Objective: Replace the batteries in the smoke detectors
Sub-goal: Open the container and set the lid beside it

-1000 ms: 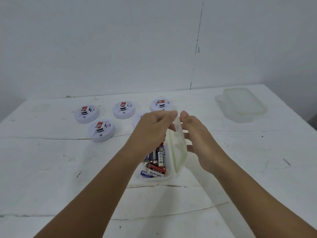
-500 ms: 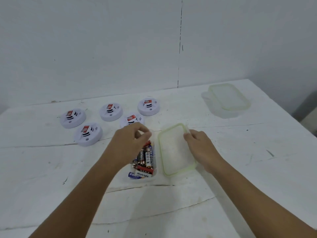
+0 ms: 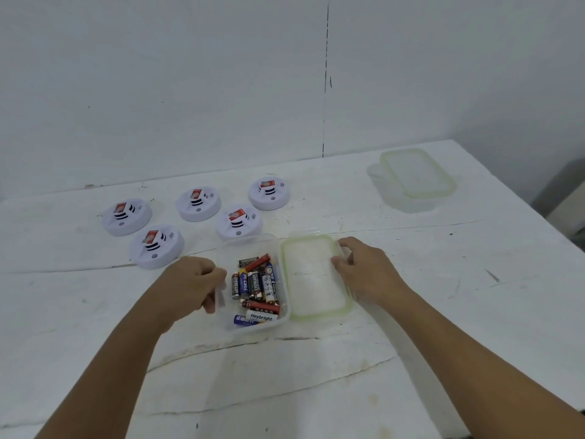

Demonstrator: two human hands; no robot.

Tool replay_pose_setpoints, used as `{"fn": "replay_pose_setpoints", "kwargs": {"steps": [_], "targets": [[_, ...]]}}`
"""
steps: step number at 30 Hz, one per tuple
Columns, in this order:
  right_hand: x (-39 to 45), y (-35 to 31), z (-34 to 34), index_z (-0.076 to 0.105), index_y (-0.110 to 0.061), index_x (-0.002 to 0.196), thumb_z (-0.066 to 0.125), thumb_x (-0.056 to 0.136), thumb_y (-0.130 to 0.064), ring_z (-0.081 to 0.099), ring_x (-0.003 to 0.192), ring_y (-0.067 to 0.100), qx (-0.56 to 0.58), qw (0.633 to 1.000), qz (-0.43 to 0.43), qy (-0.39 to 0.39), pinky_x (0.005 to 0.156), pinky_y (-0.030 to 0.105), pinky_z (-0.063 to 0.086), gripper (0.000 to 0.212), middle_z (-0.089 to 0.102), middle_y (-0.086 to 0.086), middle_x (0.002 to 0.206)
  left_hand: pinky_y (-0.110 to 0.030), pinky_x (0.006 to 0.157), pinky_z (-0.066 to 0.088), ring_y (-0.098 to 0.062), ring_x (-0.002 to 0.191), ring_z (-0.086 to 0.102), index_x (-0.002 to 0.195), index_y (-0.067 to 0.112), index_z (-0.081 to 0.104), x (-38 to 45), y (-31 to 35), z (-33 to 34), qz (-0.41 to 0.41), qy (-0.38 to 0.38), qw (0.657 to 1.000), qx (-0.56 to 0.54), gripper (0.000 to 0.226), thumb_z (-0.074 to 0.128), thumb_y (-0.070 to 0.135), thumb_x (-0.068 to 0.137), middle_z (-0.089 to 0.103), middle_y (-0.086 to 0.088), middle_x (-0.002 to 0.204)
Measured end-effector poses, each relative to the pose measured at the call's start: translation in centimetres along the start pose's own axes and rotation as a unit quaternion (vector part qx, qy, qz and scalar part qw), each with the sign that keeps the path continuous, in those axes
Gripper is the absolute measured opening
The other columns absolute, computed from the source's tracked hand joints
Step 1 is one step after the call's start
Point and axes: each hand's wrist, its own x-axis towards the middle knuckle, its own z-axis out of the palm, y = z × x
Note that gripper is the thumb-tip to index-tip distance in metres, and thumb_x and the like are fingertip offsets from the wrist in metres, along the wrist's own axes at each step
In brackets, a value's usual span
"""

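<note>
Laid flat since a moment ago, the lid (image 3: 313,277) rests on the tabletop (image 3: 443,296) under the right hand (image 3: 367,274), the left hand (image 3: 193,286) grips the open box (image 3: 253,327) of batteries (image 3: 256,286), and five smoke detectors (image 3: 239,221) wait unopened behind, another lidded box (image 3: 414,179) farther off.

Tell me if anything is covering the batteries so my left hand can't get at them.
Nothing visible does. The lid lies flat on the table beside the container, under the right hand. The batteries lie uncovered, right next to the left hand.
</note>
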Motion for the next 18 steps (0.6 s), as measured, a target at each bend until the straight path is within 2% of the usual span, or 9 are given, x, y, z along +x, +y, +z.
{"fn": "replay_pose_setpoints", "kwargs": {"steps": [7,9,13,16,18], "targets": [[0.5,0.5,0.1,0.056,-0.031,0.138,0.06,0.102,-0.039,0.067,0.078,0.013,0.037,0.999,0.002,-0.005,0.075,0.031,0.052,0.037,0.066,-0.008,0.086,-0.031,0.06,0.045,-0.013,0.051,0.058,0.087,-0.004,0.071,0.1,0.7,-1.5,0.018,0.049,0.998,-0.024,0.032,0.056,0.018,0.103,0.071,-0.014,0.062],[0.6,0.7,0.2,0.056,-0.031,0.138,0.06,0.101,-0.04,0.067,0.078,0.013,0.038,0.999,0.0,-0.001,0.075,0.031,0.051,0.038,0.067,-0.009,0.086,-0.028,0.057,0.046,-0.011,0.049,0.059,0.086,-0.003,0.072,0.1,1.6,-1.4,0.028,0.039,0.998,-0.03,0.032,0.055,0.017,0.104,0.071,-0.011,0.061],[0.7,0.9,0.3,0.055,-0.032,0.139,0.06,0.101,-0.042,0.066,0.085,0.014,0.03,1.0,-0.005,0.002,0.08,0.033,0.051,0.04,0.067,-0.008,0.087,-0.03,0.06,0.048,-0.016,0.056,0.061,0.086,-0.002,0.072,0.5,3.9,0.0,0.061,0.001,0.997,-0.037,0.031,0.054,0.016,0.104,0.075,-0.018,0.072],[0.9,1.1,0.4,0.056,-0.033,0.138,0.06,0.099,-0.045,0.067,0.086,0.015,0.035,0.999,-0.012,0.0,0.084,0.038,0.056,0.04,0.068,-0.008,0.09,-0.027,0.058,0.047,-0.016,0.056,0.062,0.086,-0.002,0.071,1.1,5.5,1.9,0.07,-0.019,0.997,-0.035,0.029,0.055,0.016,0.103,0.075,-0.016,0.07],[0.9,1.3,0.4,0.058,-0.034,0.136,0.061,0.098,-0.048,0.067,0.084,0.014,0.044,0.999,-0.013,0.0,0.082,0.037,0.056,0.04,0.068,-0.009,0.089,-0.029,0.059,0.048,-0.016,0.056,0.062,0.086,-0.001,0.07,1.4,6.3,3.2,0.068,-0.033,0.997,-0.033,0.028,0.056,0.017,0.102,0.074,-0.012,0.068]]}}
